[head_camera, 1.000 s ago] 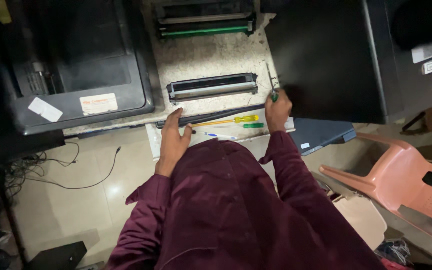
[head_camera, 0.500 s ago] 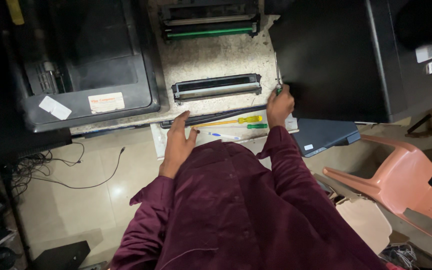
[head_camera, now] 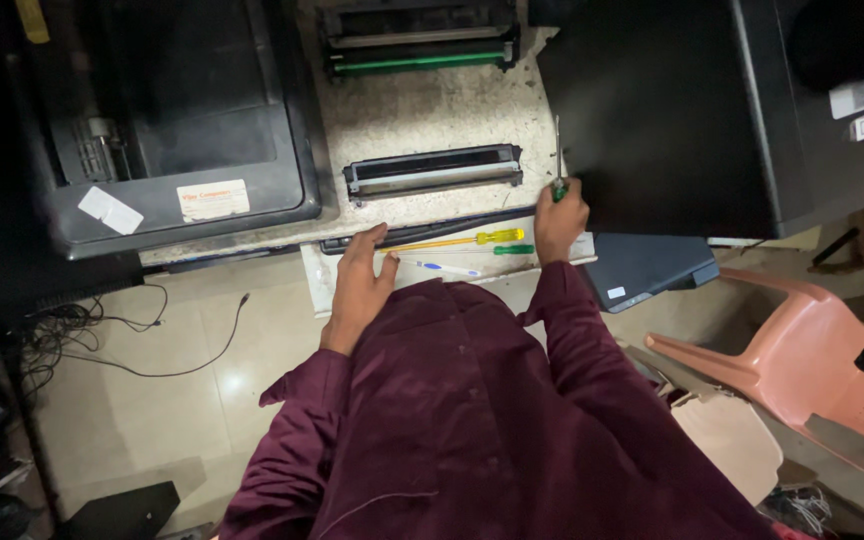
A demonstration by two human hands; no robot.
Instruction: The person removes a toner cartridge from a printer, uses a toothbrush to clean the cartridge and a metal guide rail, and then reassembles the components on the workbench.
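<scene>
- Right hand [head_camera: 559,218] closed in a fist around a green-handled screwdriver [head_camera: 558,160]; shaft points up, away from the body, running along the left edge of the big black printer [head_camera: 672,110].
- Left hand [head_camera: 360,283] open, fingers loosely spread and extended, holding nothing; fingertips reach the near end of a long thin black rod [head_camera: 422,230] lying along the front edge of the counter [head_camera: 422,105]. Contact with rod likely but cannot confirm.
- Rod spans between both hands, left end by the left fingertips, right end near the right fist.
- Just nearer the body than the rod: yellow-handled screwdriver [head_camera: 462,240], lying flat, handle to the right. Beside it a second green-handled screwdriver [head_camera: 512,249], and a blue pen [head_camera: 442,267] on white paper [head_camera: 317,275].
- Beyond the rod, on the speckled counter: black toner cartridge [head_camera: 432,172], lying flat, long side parallel to the counter edge, untouched, between the two hands' lines.
- Farther back: second cartridge unit with green roller [head_camera: 417,40], well apart from the hands.
- Left side: open dark grey printer [head_camera: 172,120] with white stickers on its front rim.
- Right of the body: pink plastic chair [head_camera: 812,350]; dark tray [head_camera: 642,268] sticking out below the black printer.
- Maroon sleeves [head_camera: 452,420] fill the lower centre; cables [head_camera: 102,340] on the tiled floor at left.
</scene>
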